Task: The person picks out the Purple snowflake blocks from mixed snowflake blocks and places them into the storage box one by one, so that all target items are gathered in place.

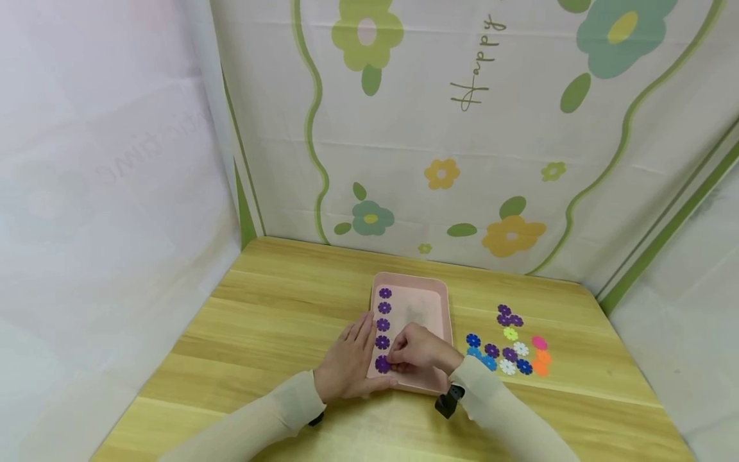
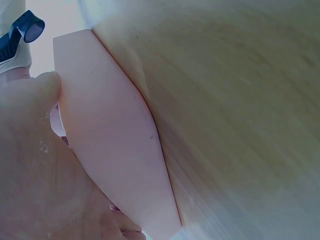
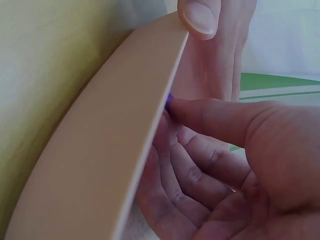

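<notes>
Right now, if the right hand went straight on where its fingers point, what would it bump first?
The right hand would first meet the purple flower at the row's near end, which it seems to touch. Beyond it, probably the left wall of the pink tray, though depth is unclear.

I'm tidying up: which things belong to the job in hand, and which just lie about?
In the job: pink tray, left hand on its edge; purple pieces inside, right hand at the nearest.
Lying about: loose purple pieces, perhaps spares; other-coloured pieces.
</notes>
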Demonstrator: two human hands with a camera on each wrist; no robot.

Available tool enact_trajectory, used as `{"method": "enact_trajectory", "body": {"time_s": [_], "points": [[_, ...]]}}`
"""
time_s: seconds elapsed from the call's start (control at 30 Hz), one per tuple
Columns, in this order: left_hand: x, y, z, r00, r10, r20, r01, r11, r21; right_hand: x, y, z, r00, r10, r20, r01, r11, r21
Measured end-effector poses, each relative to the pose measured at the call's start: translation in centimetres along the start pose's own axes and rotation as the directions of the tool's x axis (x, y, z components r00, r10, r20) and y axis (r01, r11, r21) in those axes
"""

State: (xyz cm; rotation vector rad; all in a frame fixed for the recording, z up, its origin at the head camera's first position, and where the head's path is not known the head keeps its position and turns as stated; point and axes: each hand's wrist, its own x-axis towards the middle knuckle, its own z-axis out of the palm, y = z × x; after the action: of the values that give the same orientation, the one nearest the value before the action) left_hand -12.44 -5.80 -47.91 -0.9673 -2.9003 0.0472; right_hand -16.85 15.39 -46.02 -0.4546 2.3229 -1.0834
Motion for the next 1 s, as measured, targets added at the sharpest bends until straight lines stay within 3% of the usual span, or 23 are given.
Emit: {"method": "enact_trajectory", "body": {"time_s": [0.3, 0.47, 0.67, 1.0], "points": [[0.0, -0.1, 0.0, 1.0, -0.003, 0.024, 0.003, 1.0, -0.016, -0.1, -0.2, -0.4, 1.0, 0.026, -0.008, -0.026, 0.998, -0.061], [0.1, -0.1, 0.1, 1.0, -0.014, 0.015, 0.014, 0.999, -0.031, -0.4, -0.4, -1.7, 0.998, 0.027, -0.057, -0.033, 0.993, -0.114], [0.2, 0.0, 0.1, 1.0, -0.023, 0.012, 0.024, 0.998, -0.057, -1.3, -0.3, -4.8, 0.989, -0.027, -0.145, -0.002, 0.98, -0.197], [0.2, -0.1, 0.0, 0.999, -0.023, 0.033, 0.026, 0.995, -0.091, -5.2, 1.7, -11.1, 0.971, -0.005, -0.239, -0.057, 0.966, -0.252]]}}
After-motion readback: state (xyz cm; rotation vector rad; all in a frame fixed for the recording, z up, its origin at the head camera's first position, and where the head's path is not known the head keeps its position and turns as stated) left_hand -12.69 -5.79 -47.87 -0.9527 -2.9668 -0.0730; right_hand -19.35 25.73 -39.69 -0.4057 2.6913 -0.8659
